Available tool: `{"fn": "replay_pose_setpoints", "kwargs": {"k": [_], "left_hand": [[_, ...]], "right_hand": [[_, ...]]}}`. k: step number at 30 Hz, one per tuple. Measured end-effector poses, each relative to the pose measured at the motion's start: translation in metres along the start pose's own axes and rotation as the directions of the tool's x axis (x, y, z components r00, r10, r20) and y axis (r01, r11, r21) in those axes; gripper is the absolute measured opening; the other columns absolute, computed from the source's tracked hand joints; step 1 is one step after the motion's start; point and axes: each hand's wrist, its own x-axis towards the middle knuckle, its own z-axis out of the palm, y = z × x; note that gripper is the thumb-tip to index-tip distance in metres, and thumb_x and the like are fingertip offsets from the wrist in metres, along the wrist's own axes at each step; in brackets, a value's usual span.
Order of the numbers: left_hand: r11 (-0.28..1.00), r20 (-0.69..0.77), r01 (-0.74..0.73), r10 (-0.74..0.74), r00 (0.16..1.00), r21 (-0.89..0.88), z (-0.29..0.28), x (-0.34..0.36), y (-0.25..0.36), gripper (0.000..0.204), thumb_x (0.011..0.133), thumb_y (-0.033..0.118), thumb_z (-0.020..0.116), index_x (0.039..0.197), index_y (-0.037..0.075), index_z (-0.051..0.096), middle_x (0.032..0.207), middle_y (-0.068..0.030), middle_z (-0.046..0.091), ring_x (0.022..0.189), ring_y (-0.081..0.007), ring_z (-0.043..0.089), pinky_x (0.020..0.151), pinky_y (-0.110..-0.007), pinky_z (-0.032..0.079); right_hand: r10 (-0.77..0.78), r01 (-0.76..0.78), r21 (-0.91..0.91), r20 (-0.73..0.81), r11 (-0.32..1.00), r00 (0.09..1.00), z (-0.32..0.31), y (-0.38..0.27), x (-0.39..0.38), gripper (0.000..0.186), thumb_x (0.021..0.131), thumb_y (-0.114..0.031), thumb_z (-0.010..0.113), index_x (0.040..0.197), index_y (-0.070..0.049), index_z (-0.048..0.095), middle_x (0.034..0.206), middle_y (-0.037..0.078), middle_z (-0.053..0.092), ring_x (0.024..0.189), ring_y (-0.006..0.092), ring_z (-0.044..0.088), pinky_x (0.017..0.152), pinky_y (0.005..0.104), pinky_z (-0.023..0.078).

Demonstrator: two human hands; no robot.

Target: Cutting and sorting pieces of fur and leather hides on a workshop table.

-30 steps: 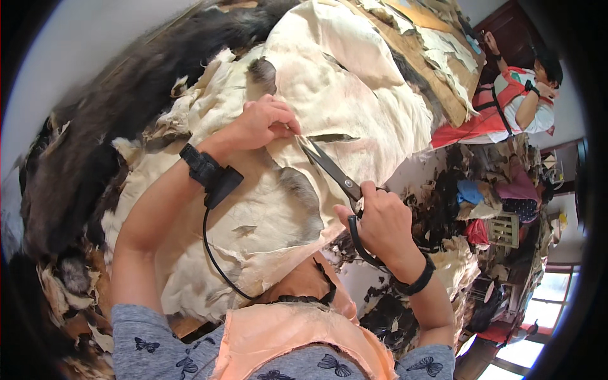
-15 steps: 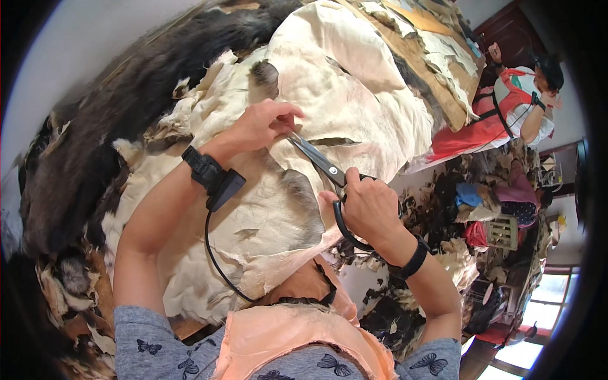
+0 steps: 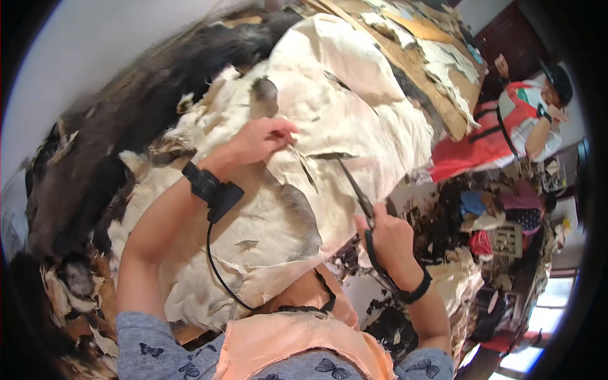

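A large cream hide [image 3: 244,212], with patches of grey fur showing, lies spread before me. My left hand [image 3: 261,138] is closed on it, thumb and fingers pinching up a fold at the end of a narrow slit [image 3: 308,174]. Just right of that, a longer dark slit [image 3: 332,156] runs across the skin. In my right hand [image 3: 391,242], over the hide's right edge, is a pair of scissors [image 3: 358,193] with black handles. Its blades look closed together and point up toward the longer slit, apart from my left hand.
Dark fur pelts [image 3: 82,183] are piled along the left side. A brown board [image 3: 437,79] with pale skin scraps lies at the far right. Beyond it stands a person in a red apron [image 3: 468,142], arms raised. Hide scraps and a light plastic crate [image 3: 506,239] lie lower right.
My right hand has drawn the scissors right and toward me, away from my left fingers. A narrow slit shows where the blades were. The left hand keeps its pinch, slightly lower.
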Motion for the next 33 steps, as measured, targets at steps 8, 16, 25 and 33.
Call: {"fn": "replay_pose_setpoints", "kwargs": {"k": [8, 16, 25, 33], "left_hand": [[0.870, -0.087, 0.219, -0.201, 0.976, 0.442, 0.010, -0.059, 0.076, 0.016, 0.082, 0.016, 0.061, 0.091, 0.004, 0.066, 0.084, -0.0081, 0.064, 0.076, -0.0161, 0.060, 0.069, -0.028, 0.046], [0.765, -0.044, 0.513, -0.541, 0.840, 0.388, 0.075, -0.167, 0.121, 0.030, 0.080, 0.031, 0.065, 0.092, 0.003, 0.065, 0.082, -0.0105, 0.064, 0.075, -0.0219, 0.062, 0.067, -0.030, 0.048], [0.710, -0.313, 0.587, -0.498, 0.809, 0.389, 0.165, -0.121, 0.118, 0.046, 0.071, 0.046, 0.067, 0.082, 0.002, 0.060, 0.082, -0.0136, 0.058, 0.079, -0.0301, 0.056, 0.067, -0.038, 0.045], [0.660, -0.540, 0.632, -0.385, 0.749, 0.406, 0.199, -0.096, 0.105, 0.035, 0.072, 0.037, 0.066, 0.072, 0.003, 0.055, 0.080, -0.0135, 0.054, 0.085, -0.0312, 0.052, 0.071, -0.042, 0.041]], "right_hand": [[0.073, -0.074, -0.017, -0.022, 0.997, 0.997, 0.017, 0.056, -0.013, 0.037, 0.083, -0.040, 0.057, 0.082, -0.004, 0.050, 0.053, 0.019, 0.055, 0.051, 0.0374, 0.058, 0.047, 0.0455, 0.045], [-0.082, 0.087, 0.145, -0.041, 0.986, 0.996, 0.025, 0.100, 0.003, 0.034, 0.082, -0.037, 0.059, 0.081, -0.004, 0.051, 0.055, 0.017, 0.055, 0.054, 0.0376, 0.057, 0.049, 0.0442, 0.044], [-0.173, 0.189, 0.223, -0.090, 0.956, 0.981, 0.034, 0.162, -0.015, 0.032, 0.083, -0.034, 0.059, 0.082, -0.003, 0.050, 0.058, 0.018, 0.055, 0.057, 0.0374, 0.057, 0.050, 0.0429, 0.043], [-0.092, 0.102, 0.152, -0.068, 0.983, 0.993, 0.043, 0.219, -0.047, 0.036, 0.080, -0.039, 0.061, 0.082, -0.005, 0.051, 0.053, 0.016, 0.055, 0.051, 0.0359, 0.057, 0.046, 0.0430, 0.044]]}}
